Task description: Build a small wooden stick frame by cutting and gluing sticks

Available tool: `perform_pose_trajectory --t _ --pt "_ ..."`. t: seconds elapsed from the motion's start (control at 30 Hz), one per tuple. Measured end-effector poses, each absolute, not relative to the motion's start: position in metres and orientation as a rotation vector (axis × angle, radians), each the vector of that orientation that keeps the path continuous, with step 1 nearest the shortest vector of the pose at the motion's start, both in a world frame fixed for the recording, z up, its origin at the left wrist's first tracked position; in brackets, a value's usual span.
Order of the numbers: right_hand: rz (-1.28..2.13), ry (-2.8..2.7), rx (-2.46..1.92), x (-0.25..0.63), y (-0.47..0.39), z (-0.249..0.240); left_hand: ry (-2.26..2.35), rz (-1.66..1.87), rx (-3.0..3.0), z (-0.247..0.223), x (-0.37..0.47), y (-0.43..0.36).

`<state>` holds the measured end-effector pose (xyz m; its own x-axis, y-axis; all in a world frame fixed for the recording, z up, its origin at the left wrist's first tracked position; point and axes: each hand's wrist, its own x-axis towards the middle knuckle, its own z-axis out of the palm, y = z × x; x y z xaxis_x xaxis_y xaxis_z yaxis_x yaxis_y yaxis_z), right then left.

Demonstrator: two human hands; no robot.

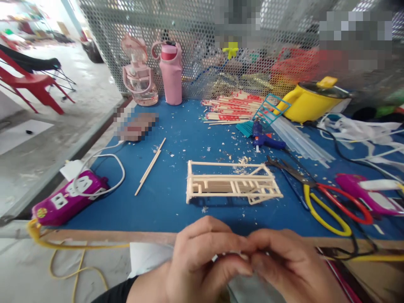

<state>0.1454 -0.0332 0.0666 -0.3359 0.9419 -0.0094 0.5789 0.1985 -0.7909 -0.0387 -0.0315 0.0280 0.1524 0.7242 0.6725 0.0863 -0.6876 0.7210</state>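
Note:
My left hand (205,256) and my right hand (284,263) meet at the fingertips just in front of the table's near edge. Both are closed in a pinch, thumbs and fingers pressed together; whatever lies between them is too small and hidden to make out. Just beyond them on the blue tabletop (170,210) lies a small frame of wooden sticks (233,181), glued into an oblong shape with crossbars. To its left rest thin wooden sticks (150,167). A blue glue gun (267,139) lies behind the frame on the right.
Scissors with red and yellow handles (328,208) and a purple power strip (362,191) lie at right. Another purple power strip (69,198) sits left. Behind stand a pink bottle (171,78), chopstick packets (233,105), clear glue sticks (303,141) and a yellow pot (311,103).

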Motion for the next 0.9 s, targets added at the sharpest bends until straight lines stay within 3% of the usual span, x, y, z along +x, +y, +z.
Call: perform_pose_trajectory --t 0.13,0.33,0.4,0.57,0.7,0.9 --pt "1.159 -1.875 -1.377 0.149 -0.028 0.056 0.832 1.478 1.982 0.023 -0.025 -0.028" --pt "1.068 -1.942 -1.336 0.158 -0.023 0.058 0.991 1.366 2.087 0.02 -0.017 -0.028" --pt "0.896 -1.906 -1.416 0.172 -0.016 0.055 1.082 1.331 2.032 0.019 -0.015 -0.026" --pt "0.033 -1.84 -1.958 0.244 0.017 0.051 1.318 1.109 2.049 0.013 -0.015 -0.009" --pt "0.132 -1.916 -2.035 0.266 0.024 0.047 1.441 0.883 2.172 0.008 -0.011 0.004" --pt "0.777 -2.019 -1.695 0.201 0.027 0.035 1.483 0.789 2.175 0.009 -0.007 0.005"
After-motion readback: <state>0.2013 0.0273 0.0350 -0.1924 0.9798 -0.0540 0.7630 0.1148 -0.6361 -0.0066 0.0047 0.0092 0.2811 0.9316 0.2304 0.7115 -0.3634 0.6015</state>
